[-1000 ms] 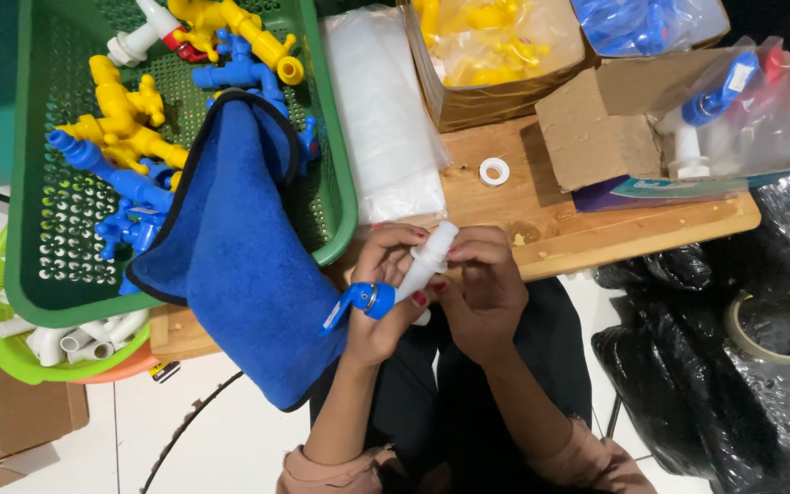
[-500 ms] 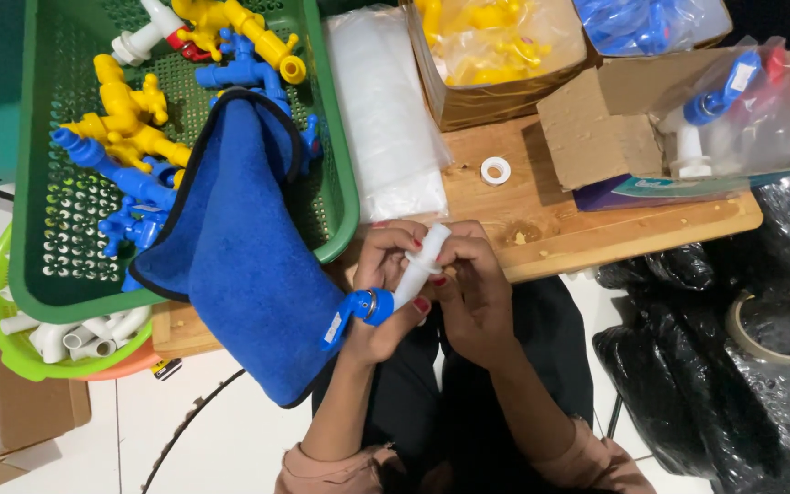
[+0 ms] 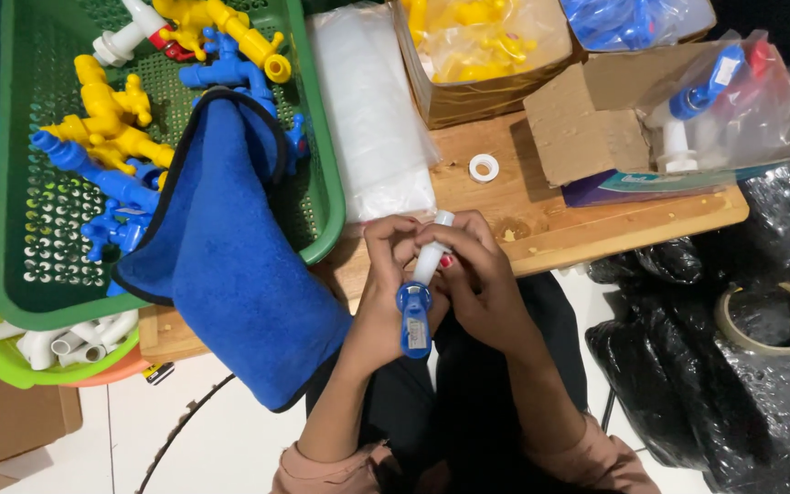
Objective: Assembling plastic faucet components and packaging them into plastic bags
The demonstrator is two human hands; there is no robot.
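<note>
Bare forearms, both hands uncovered: left hand (image 3: 386, 274), right hand (image 3: 477, 284). Dusty-pink sleeves (image 3: 322, 467) pushed up near the elbows, dark trousers (image 3: 468, 402) below. Red polish on one right fingernail.

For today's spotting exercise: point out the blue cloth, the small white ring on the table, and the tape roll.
blue cloth (image 3: 230, 274), head view, middle of fabric.
small white ring (image 3: 484, 167), head view, its rim.
tape roll (image 3: 770, 317), head view, its band.

A white tap (image 3: 418, 288) has a blue handle. The cloth (image 3: 230, 274) is blue, the basket (image 3: 317, 197) green, its loose taps (image 3: 107, 123) yellow and blue.
</note>
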